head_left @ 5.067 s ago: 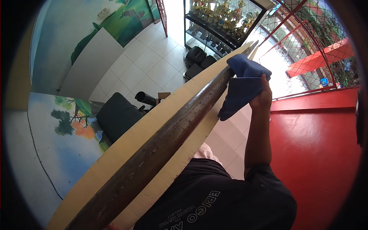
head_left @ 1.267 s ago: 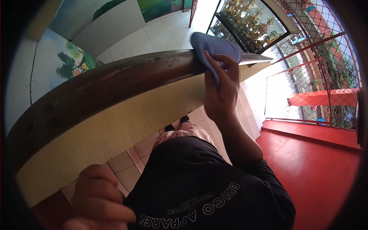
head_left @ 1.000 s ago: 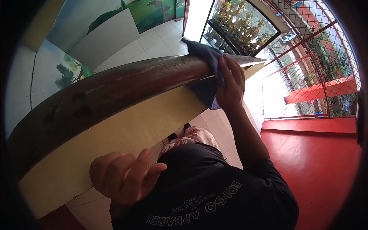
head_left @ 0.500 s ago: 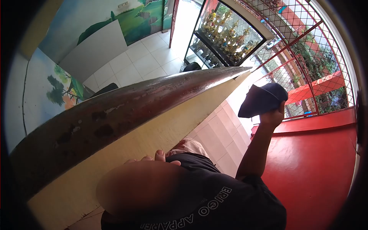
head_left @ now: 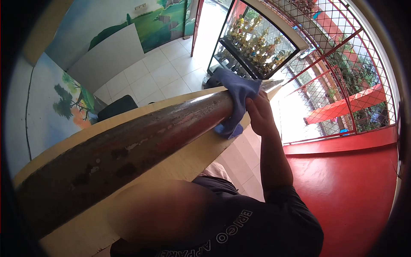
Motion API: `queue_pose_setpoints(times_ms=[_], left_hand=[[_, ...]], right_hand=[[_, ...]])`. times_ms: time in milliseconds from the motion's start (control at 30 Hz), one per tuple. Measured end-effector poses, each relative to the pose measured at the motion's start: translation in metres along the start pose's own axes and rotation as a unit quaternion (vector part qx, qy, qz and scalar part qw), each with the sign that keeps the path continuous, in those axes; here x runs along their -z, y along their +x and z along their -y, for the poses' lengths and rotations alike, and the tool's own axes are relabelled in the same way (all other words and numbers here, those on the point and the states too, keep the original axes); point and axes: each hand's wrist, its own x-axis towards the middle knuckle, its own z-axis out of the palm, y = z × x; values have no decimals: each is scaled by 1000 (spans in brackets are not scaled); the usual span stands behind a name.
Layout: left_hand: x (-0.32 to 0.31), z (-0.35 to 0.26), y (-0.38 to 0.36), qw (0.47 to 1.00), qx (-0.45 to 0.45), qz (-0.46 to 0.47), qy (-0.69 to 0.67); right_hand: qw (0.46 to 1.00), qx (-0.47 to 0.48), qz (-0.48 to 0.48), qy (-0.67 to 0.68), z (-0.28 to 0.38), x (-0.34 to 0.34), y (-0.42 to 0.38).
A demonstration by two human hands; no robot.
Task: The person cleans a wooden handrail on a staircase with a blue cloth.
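Observation:
A blue cloth (head_left: 240,95) lies draped across the top of a dark brown, worn wall ledge (head_left: 171,124), its ends hanging over both sides. My right hand (head_left: 260,115) grips the cloth near the ledge's far, narrow end, with the thumb pressed on it and the other fingers partly hidden. The ledge has a glossy surface with dark, scuffed patches and sits on a cream-coloured low wall (head_left: 171,165). My left hand does not show.
Behind the ledge stands a dark-framed glass cabinet (head_left: 252,43) holding gold-coloured trophy-like objects. A dark chair back (head_left: 117,107) is beyond the ledge at left. Red metal mesh (head_left: 342,64) and a red wall ledge (head_left: 342,184) are on the right.
My right hand has brought the cloth left and down onto the ledge, where it now spreads over the top. The left fingers, visible before near the low wall, are out of sight.

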Motion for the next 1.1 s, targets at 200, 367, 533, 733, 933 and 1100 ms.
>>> queue_pose_setpoints(times_ms=[200,367,533,733,933,1100], left_hand=[[-2,0,0,1000,2,-9,-3],[-1,1,-1,1000,-7,-6,-3],[-3,0,-4,1000,-1,-25,2],[-4,-1,-4,999,-4,-34,-5],[-3,2,-2,999,-13,-40,-13],[-4,1,-3,998,-7,-53,-13]], right_hand=[[962,-17,-62,267,1,-9,0],[926,-57,-234,290,20,-15,2],[896,162,-269,316,92,25,46],[866,172,-404,238,89,34,5],[820,81,-548,143,81,50,-22],[818,13,-537,207,56,87,-55]])
